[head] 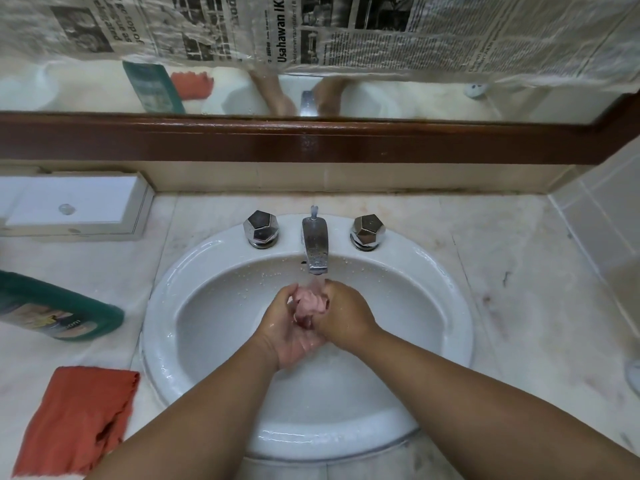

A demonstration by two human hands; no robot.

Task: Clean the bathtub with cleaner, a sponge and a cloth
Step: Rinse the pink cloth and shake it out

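Both my hands are over the white sink basin [194,306], under the running chrome faucet [315,247]. A small pink sponge [309,302] is squeezed between them. My left hand [289,327] cups it from below and the left, fingers curled round it. My right hand [346,315] grips it from the right, fingers wrapped over it. Water falls from the spout onto the sponge. A green cleaner bottle [59,308] lies on its side on the counter at the left. An orange-red cloth [78,419] lies flat on the counter at the lower left.
Two chrome tap knobs [260,228] [367,231] flank the faucet. A white box [74,206] sits at the back left of the marble counter [502,289]. A wood-framed mirror [311,136] partly covered with newspaper hangs behind. A tiled wall stands at the right.
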